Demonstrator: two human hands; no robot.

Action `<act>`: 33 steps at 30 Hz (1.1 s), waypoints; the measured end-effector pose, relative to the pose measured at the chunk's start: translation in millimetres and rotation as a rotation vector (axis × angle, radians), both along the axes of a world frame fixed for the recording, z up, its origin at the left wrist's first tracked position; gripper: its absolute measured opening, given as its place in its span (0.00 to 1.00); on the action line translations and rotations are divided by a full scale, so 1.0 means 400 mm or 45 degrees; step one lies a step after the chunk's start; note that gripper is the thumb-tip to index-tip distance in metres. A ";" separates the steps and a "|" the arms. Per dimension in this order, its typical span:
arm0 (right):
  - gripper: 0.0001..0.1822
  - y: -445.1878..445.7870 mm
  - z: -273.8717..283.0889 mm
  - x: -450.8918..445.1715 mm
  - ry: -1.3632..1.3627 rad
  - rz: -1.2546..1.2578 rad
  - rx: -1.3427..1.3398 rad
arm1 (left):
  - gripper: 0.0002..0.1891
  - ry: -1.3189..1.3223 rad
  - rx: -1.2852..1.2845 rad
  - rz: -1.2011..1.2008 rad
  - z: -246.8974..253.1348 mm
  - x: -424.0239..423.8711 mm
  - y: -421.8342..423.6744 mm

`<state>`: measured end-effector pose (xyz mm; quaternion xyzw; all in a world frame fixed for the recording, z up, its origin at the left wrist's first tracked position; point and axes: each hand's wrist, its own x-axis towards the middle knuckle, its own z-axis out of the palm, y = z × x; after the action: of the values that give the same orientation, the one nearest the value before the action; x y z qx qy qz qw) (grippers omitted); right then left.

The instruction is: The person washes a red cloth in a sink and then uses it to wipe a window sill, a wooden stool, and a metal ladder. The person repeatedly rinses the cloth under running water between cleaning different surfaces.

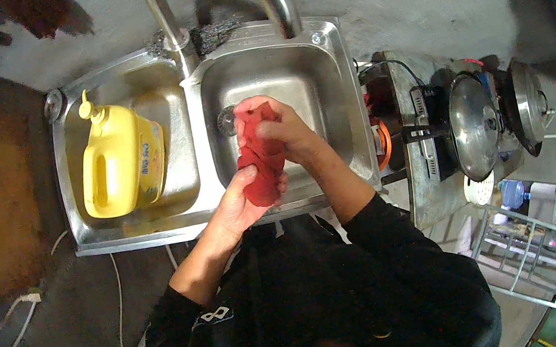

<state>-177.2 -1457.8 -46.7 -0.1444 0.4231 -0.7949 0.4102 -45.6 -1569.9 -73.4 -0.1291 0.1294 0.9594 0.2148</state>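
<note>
A bunched-up red cloth (pixel 264 162) is held between both hands over the right basin (pixel 287 68) of a stainless steel double sink. My left hand (pixel 241 194) grips its lower end, thumb on top and fingertips showing at the far side. Around the upper end curls my right hand (pixel 281 128), its thumb pressing on the fabric. Just left of the cloth, the basin's drain (pixel 227 121) is partly visible. Part of the cloth is hidden by my fingers.
In the left basin (pixel 176 135) stands a yellow pump-top jug (pixel 109 164) bearing writing. The curved metal faucet (pixel 281 0) overhangs the right basin. Right of the sink, a lidded pan (pixel 473 125) sits on a counter (pixel 422 198). White cables (pixel 123 312) run at lower left.
</note>
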 end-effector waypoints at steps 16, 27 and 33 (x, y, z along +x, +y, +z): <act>0.08 0.059 -0.284 0.042 1.002 -0.742 1.106 | 0.23 0.484 -1.733 -0.321 -0.246 -0.117 0.121; 0.33 0.376 -0.110 0.225 0.709 -0.929 0.911 | 0.31 0.254 -1.171 0.086 -0.056 -0.031 0.193; 0.14 0.665 -0.034 0.418 0.734 -0.968 0.604 | 0.40 0.598 -1.096 -0.026 0.100 0.140 0.543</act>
<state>-10.2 -1191.8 -60.3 -0.0968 0.7092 -0.6981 -0.0186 10.4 -1352.5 -33.4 0.0151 0.5605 0.8199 0.1162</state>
